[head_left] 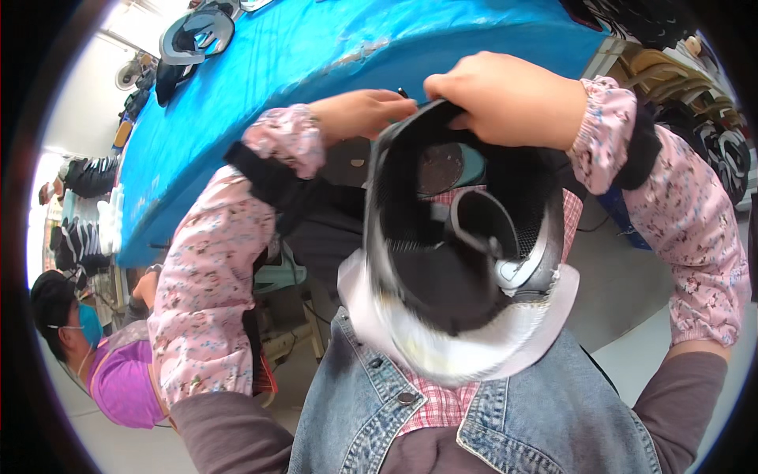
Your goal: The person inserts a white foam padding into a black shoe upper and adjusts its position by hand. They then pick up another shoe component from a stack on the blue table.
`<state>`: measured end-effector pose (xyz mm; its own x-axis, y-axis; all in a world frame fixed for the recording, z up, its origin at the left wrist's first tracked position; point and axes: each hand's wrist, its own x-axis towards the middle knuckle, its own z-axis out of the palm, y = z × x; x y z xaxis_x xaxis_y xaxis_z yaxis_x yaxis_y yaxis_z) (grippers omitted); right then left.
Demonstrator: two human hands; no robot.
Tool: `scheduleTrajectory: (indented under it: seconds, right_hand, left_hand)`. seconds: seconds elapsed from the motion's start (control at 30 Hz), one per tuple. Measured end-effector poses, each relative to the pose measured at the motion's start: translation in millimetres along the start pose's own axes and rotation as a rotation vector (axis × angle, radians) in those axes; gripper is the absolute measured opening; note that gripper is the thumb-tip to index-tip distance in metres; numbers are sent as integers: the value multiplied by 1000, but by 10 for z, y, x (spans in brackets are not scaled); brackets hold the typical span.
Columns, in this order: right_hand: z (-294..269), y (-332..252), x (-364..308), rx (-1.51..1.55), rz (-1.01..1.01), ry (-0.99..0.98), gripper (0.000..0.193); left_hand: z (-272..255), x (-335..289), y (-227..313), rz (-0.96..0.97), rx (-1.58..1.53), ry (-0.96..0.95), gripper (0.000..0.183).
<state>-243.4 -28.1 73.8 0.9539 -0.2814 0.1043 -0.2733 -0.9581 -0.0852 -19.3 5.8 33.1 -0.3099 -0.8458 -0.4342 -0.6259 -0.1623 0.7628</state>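
Note:
A black and white shoe upper (474, 344), or a piece that looks like one, hangs in front of my chest. Its inside is dark mesh, and a curled black strip shows within; the white lower edge is blurred. My right hand (493, 99) pinches the top rim between thumb and fingers. At the rim's upper left is my left hand (359, 114), its fingers stretched towards the edge; whether they touch it is unclear. A small dark tip pokes up beside those fingers, too small to name.
A table under a blue cover (316, 71) stretches across the far side, with a grey and black piece (197, 35) on it. Dark pieces fill racks at the left and far right. At lower left sits a person in purple (126, 383). A green stool (280, 275) stands beside me.

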Motion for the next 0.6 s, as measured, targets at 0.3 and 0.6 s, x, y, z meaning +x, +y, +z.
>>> scheduleTrajectory:
  seconds: [0.3,0.6]
  right_hand:
    - [506,-102,-391,701,634,-612,23]
    - [547,-315,-717,848,633,-443,23]
  left_hand:
    - [10,-492,79,52,240,-34,24]
    - [735,-568,143,142,616,132,36]
